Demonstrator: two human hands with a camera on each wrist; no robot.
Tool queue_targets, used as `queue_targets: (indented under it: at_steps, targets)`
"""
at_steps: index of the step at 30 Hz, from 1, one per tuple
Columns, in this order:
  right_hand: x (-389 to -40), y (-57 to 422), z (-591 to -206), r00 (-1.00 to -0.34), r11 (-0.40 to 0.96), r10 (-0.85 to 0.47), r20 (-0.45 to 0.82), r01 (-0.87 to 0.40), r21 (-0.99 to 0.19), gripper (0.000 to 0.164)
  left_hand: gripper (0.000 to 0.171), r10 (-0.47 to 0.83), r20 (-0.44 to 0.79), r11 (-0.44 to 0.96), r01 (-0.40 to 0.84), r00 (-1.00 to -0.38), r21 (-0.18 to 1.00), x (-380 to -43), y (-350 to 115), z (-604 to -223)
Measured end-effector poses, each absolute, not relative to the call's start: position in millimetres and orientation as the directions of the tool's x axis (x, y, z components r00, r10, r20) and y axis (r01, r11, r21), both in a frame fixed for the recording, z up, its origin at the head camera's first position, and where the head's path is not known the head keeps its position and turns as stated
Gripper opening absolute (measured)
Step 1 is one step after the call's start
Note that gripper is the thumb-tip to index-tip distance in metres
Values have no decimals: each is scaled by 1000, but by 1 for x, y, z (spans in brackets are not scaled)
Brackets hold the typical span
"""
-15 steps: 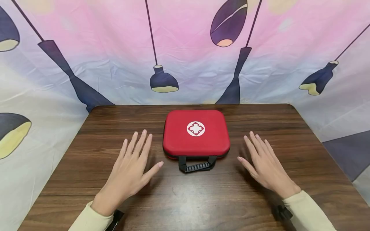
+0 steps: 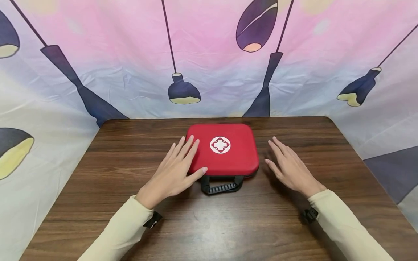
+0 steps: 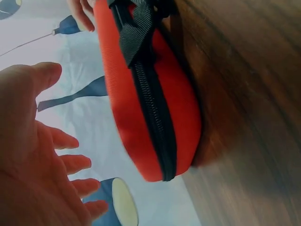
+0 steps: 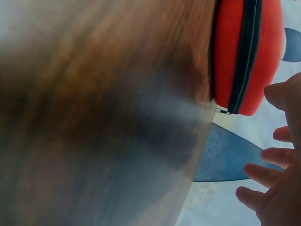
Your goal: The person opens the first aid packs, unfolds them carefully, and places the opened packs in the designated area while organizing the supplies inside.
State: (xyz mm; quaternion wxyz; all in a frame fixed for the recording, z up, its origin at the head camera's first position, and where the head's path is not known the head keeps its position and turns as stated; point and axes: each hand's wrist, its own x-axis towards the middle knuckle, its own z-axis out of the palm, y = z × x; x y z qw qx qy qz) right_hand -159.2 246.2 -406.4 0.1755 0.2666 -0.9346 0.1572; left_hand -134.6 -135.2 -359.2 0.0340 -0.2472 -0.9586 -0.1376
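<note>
A red first aid case (image 2: 225, 161) with a white cross emblem lies flat on the wooden table, its black handle (image 2: 222, 188) toward the person. Over the case's left edge, the left hand (image 2: 173, 174) is spread with fingers straight; in the left wrist view the palm (image 3: 37, 169) is apart from the case and holds nothing. To the right of the case, the right hand (image 2: 292, 168) hovers with its fingers extended and holds nothing. A black zipper (image 3: 153, 113) runs along the case's side, and a zipper pull (image 4: 222, 111) shows at its corner in the right wrist view.
The dark wooden table (image 2: 209, 232) has its far edge just behind the case. Behind it hangs a cloth backdrop (image 2: 137, 72) printed with lamps. Each wrist carries a black strapped device (image 2: 152, 219) below a cream sleeve (image 2: 117, 230).
My left hand has moved right and forward, from beside the case to over its left edge. The right hand has shifted slightly left and forward. The case has stayed in place.
</note>
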Motion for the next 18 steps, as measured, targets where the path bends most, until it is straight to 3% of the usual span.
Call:
queue_targets:
  at_steps: [8,18]
  targets:
    - [-187,247,-410,-860,806,-416,295,-499,-319,58,87,485,85,820,486,-870,303,-160,-116,-364]
    - [-228,236,-406,-874,770,-429,229,-486,-412,57,84,529,62,798,522,-846,301,-182,-98,-369]
